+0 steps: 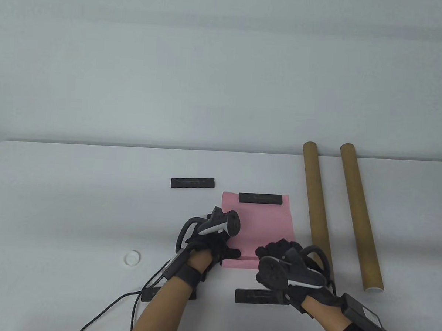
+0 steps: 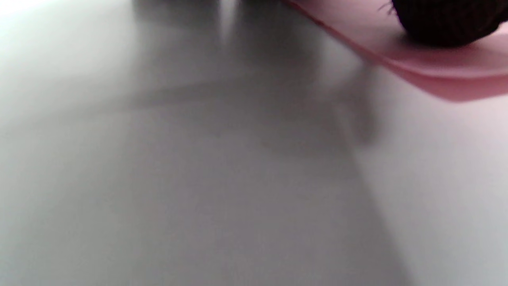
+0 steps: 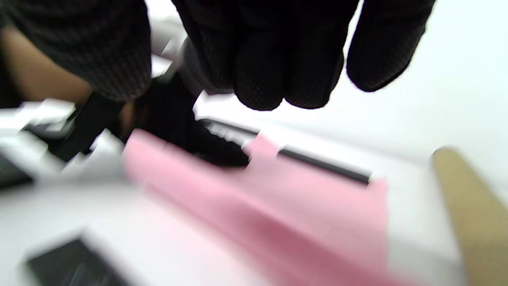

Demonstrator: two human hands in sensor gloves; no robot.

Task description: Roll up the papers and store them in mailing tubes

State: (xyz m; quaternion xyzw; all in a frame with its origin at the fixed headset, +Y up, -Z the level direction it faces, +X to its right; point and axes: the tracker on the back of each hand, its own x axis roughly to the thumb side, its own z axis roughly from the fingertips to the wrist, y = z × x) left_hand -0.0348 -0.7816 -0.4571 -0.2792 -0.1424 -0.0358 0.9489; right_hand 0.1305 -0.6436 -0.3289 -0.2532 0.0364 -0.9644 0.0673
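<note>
Hands (image 1: 217, 243) (image 1: 289, 269) flank pink paper's (image 1: 262, 227) rolled near edge (fingers (image 3: 274, 79) curled above)

A white table (image 1: 74, 202) stood before a pale wall (image 1: 211, 61). Four black bars lay on it. One (image 1: 192, 183) lay far and left of centre. Another (image 1: 260, 198) lay just right of it, a little nearer. A third (image 1: 260, 296) lay near, at centre. The fourth (image 1: 151, 294) lay near and left, mostly hidden. A small white ring (image 1: 132, 258) sat on the left.
</note>
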